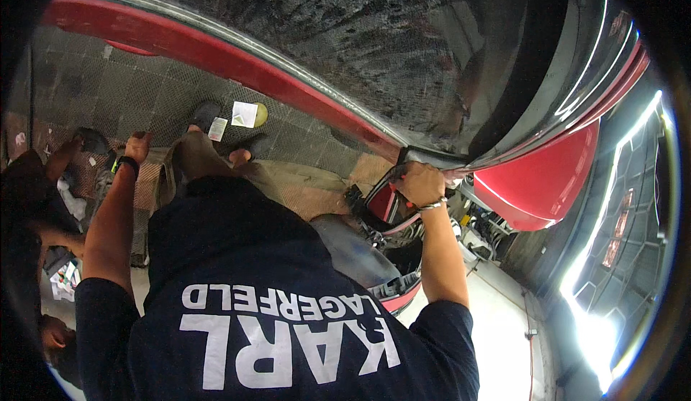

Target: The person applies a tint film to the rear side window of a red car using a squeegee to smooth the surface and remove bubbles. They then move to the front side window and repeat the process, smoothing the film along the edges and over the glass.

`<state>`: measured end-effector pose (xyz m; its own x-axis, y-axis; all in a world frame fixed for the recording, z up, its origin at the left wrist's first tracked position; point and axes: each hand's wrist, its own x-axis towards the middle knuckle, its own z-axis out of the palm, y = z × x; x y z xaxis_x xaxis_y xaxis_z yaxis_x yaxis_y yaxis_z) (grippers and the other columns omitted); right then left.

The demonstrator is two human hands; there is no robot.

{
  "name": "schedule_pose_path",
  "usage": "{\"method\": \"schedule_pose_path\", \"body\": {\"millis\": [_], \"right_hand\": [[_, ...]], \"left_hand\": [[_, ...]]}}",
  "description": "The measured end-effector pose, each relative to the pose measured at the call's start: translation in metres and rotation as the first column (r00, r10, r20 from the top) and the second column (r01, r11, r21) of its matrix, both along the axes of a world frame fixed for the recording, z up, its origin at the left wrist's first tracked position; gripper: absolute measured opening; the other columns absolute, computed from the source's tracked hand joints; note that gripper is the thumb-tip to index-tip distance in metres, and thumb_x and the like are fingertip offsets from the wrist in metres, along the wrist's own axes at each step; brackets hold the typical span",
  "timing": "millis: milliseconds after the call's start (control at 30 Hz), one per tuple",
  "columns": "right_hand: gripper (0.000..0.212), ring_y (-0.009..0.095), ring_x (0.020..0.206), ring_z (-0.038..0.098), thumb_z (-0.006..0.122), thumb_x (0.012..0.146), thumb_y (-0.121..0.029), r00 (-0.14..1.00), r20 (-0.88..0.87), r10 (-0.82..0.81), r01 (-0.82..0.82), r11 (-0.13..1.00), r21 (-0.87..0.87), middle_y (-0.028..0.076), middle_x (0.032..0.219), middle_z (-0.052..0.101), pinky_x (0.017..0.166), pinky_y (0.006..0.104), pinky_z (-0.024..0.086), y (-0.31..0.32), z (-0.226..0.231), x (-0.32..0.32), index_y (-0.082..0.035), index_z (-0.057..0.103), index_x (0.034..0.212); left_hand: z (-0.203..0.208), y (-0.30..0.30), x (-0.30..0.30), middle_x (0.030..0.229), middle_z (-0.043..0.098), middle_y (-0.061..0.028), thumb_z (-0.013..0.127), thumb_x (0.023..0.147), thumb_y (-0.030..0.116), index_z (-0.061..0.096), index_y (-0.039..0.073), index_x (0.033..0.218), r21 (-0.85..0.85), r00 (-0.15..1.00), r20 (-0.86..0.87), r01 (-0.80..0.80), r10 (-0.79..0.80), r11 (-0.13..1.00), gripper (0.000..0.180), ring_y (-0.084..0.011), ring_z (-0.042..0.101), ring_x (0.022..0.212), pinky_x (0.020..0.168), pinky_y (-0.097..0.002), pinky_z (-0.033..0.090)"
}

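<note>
My right hand (421, 184), with a bracelet at the wrist, is closed over the upper edge of a car's side mirror (384, 206). Its fingers are curled and partly hidden, with a small red spot beside them at the glass. The mirror has a dark frame and joins the red car body (237, 74) near the corner of a large dark window (345, 48). Away to the left, my left hand (137, 146) is held closed, a dark band round its wrist. Whatever its fingers hold, if anything, cannot be made out. It is nearest to some khaki cloth (167, 178).
Another person's arm (63, 158) reaches in at the far left. White papers (245, 114) and a yellow-green round thing (261, 115) lie by dark slippers (206, 115) on the tiled floor (151, 88). A red panel (543, 185) and exposed car parts (479, 235) stand at right.
</note>
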<state>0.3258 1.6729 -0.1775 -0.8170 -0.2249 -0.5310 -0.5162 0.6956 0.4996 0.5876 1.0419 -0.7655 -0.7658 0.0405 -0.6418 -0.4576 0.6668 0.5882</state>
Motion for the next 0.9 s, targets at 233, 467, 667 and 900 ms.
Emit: {"method": "schedule_pose_path", "body": {"millis": [233, 467, 667, 900], "right_hand": [[0.048, 0.036, 0.077, 0.072, 0.082, 0.065, -0.051, 0.999, 0.003, 0.044, -0.044, 0.997, 0.071, 0.017, 0.081, 0.072, 0.071, 0.0481, 0.058, -0.013, 0.009, 0.008, -0.009, 0.073, 0.088], [0.05, 0.036, 0.083, 0.073, 0.082, 0.066, -0.049, 0.982, 0.156, -0.104, 0.099, 0.994, 0.04, 0.017, 0.086, 0.073, 0.075, 0.0469, 0.058, -0.044, 0.016, 0.015, -0.007, 0.073, 0.093], [0.046, 0.036, 0.086, 0.072, 0.079, 0.065, -0.046, 0.988, 0.133, -0.073, 0.072, 0.997, 0.011, 0.017, 0.088, 0.073, 0.077, 0.0464, 0.057, -0.056, 0.023, 0.009, -0.007, 0.073, 0.09], [0.038, 0.032, 0.084, 0.073, 0.078, 0.066, -0.041, 0.955, 0.243, -0.172, 0.155, 0.984, 0.088, 0.013, 0.085, 0.074, 0.073, 0.0466, 0.057, -0.063, 0.053, 0.003, -0.01, 0.074, 0.088]], "left_hand": [[0.04, 0.018, -0.024, 0.133, 0.059, -0.0292, 0.058, 0.095, 0.048, 0.058, -0.005, 0.132, 0.028, 0.938, 0.217, -0.283, 0.27, 0.959, 0.064, -0.0432, 0.057, 0.122, 0.103, -0.0442, 0.045], [0.033, 0.016, -0.016, 0.131, 0.062, -0.0266, 0.061, 0.093, 0.047, 0.058, -0.009, 0.131, 0.054, 0.87, 0.209, -0.465, 0.446, 0.884, 0.067, -0.0372, 0.059, 0.124, 0.103, -0.0421, 0.044], [0.067, 0.012, -0.023, 0.127, 0.064, -0.0278, 0.059, 0.092, 0.042, 0.063, -0.006, 0.126, 0.051, 0.945, 0.193, -0.279, 0.264, 0.959, 0.059, -0.0377, 0.06, 0.121, 0.102, -0.0433, 0.044], [0.057, 0.006, -0.005, 0.126, 0.063, -0.0292, 0.054, 0.094, 0.047, 0.065, -0.006, 0.122, -0.011, 0.948, 0.026, -0.316, 0.316, 0.949, 0.06, -0.0432, 0.059, 0.119, 0.102, -0.0452, 0.044]]}}
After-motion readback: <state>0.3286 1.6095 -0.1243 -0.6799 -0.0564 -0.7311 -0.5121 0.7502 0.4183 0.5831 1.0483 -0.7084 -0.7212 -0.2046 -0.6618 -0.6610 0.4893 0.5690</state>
